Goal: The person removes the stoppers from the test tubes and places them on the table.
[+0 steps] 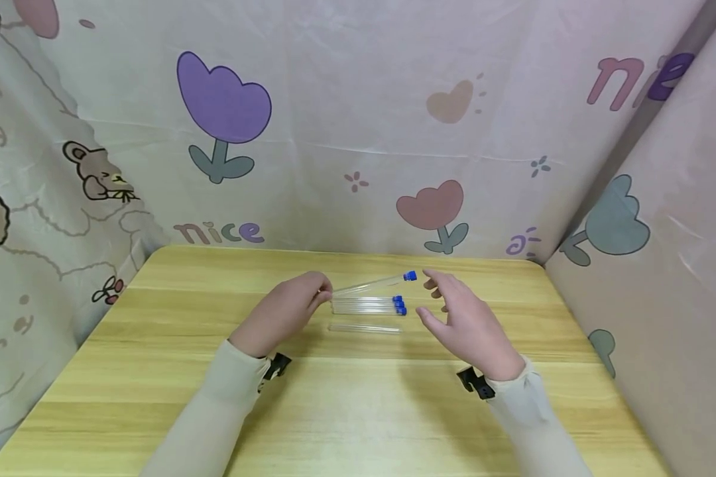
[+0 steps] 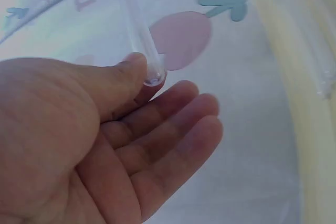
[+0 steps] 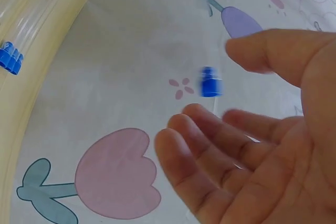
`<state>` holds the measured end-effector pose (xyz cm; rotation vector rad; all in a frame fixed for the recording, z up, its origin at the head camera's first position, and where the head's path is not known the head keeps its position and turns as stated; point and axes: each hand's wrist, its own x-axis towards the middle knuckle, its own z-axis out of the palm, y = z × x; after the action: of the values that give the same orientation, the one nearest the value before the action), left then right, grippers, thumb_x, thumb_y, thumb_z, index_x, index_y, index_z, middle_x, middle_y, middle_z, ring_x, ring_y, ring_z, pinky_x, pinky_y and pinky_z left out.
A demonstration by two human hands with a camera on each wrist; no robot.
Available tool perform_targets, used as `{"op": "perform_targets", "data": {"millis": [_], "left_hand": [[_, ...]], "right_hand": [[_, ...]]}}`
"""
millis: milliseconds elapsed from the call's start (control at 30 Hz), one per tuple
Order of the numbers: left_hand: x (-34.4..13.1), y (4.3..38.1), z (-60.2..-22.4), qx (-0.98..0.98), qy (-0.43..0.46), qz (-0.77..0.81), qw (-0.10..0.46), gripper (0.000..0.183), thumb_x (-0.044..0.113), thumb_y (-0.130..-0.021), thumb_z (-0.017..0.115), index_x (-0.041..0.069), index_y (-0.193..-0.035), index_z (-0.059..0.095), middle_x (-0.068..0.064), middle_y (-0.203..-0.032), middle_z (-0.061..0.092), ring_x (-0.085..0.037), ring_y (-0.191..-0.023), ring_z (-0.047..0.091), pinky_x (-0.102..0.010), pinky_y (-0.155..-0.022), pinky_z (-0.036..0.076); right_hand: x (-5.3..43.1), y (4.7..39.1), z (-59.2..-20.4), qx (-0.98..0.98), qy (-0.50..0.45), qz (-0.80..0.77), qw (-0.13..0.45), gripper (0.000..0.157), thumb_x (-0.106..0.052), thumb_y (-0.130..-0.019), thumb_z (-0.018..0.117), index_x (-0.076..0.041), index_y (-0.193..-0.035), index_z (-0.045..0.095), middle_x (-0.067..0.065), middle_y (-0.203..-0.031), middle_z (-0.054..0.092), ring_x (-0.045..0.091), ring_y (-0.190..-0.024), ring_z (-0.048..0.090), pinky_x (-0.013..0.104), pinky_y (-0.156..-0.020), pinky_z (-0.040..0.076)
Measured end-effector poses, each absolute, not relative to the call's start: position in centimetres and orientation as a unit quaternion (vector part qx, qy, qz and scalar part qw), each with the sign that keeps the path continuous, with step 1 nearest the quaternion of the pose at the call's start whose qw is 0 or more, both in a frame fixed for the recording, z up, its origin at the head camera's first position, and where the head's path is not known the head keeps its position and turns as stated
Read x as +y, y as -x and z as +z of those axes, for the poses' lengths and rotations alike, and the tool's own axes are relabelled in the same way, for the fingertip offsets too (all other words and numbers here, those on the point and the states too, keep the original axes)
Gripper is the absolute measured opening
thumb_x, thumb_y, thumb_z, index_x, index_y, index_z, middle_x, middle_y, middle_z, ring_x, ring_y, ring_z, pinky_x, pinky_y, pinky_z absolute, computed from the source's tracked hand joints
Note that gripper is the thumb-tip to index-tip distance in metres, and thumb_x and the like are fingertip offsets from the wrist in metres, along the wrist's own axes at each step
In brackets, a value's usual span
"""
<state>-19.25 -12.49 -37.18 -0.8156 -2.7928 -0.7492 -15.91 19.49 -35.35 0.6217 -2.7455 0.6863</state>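
Note:
My left hand (image 1: 289, 308) pinches the rounded bottom end of a clear test tube (image 2: 139, 30) between thumb and forefinger, its other fingers loosely bent. The tube slants up to the right and ends in a blue stopper (image 1: 410, 275). Just right of that stopper, my right hand (image 1: 468, 324) holds nothing, thumb and fingers spread apart; the blue stopper shows between them in the right wrist view. Below the held tube, several blue-stoppered test tubes (image 1: 364, 306) lie side by side. Nearer me lies one clear tube (image 1: 365, 328) with no blue stopper.
The wooden table (image 1: 346, 411) reaches back to a hanging cloth (image 1: 328, 86) printed with tulips and letters. More printed cloth closes in the left and right sides. Both wrists carry small black mounts (image 1: 476, 383) over pale sleeves.

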Motion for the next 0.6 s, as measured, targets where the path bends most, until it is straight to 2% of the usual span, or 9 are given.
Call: {"op": "perform_targets", "data": {"millis": [233,400,600], "left_hand": [[-12.5,18.0,-35.2,-0.925,0.269,-0.249,0.098,0.008,0.02,-0.105,0.063,0.014,-0.108,0.065,0.005,-0.095,0.065,-0.011,-0.079,0.057,-0.031,-0.075,0.053],[-12.4,17.1,-34.3,-0.918,0.283,-0.247,0.13,0.006,0.019,-0.104,0.065,0.015,-0.107,0.065,0.007,-0.09,0.062,-0.01,-0.075,0.054,-0.028,-0.071,0.051],[-12.2,16.4,-33.9,-0.905,0.305,-0.235,0.181,0.008,0.017,-0.1,0.07,0.013,-0.106,0.066,0.007,-0.087,0.061,-0.008,-0.072,0.052,-0.025,-0.067,0.051]], "right_hand": [[19.3,16.0,-35.4,-0.918,-0.235,0.252,0.197,0.048,-0.022,-0.099,0.072,-0.005,-0.142,0.057,0.0,-0.102,0.068,0.016,-0.091,0.066,0.037,-0.074,0.06],[19.4,15.9,-35.2,-0.898,-0.227,0.291,0.238,0.055,-0.016,-0.096,0.075,-0.007,-0.146,0.054,-0.004,-0.097,0.069,0.009,-0.084,0.065,0.03,-0.069,0.059],[19.4,15.8,-35.1,-0.852,-0.273,0.315,0.317,0.032,0.0,-0.088,0.08,-0.003,-0.119,0.071,-0.001,-0.09,0.071,0.008,-0.076,0.064,0.018,-0.063,0.054]]}}
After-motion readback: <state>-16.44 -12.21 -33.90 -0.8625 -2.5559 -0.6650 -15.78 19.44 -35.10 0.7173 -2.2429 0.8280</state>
